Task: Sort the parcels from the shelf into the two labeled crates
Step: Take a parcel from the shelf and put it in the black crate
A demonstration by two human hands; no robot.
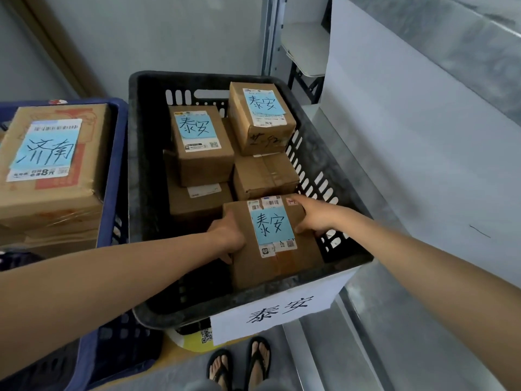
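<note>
The brown cardboard parcel with a blue handwritten note (pixel 282 266) is inside the black slotted plastic crate (pixel 146 176), at its near right corner. The left hand (pixel 228 235) grips the parcel's left side, its fingers curled round the edge and mostly hidden behind the carton. The right hand (pixel 313 215) grips the far right corner, with its fingers clamped along the side and the thumb on the top face. The parcel's underside is hidden, so it cannot be determined whether it rests on the crate floor.

Four further brown cartons (pixel 200 165) are stacked toward the crate's far end. Two show blue notes, and the lower ones are partly covered. A white paper label (pixel 276 311) hangs on the crate's near wall.

To the left, a blue plastic crate (pixel 114 170), cut off by the frame edge, holds a large carton with a blue note (pixel 53 198). A yellow object (pixel 191 342) beneath the black crate is largely concealed. Two sandalled feet (pixel 259 359) stand on the floor below.
</note>
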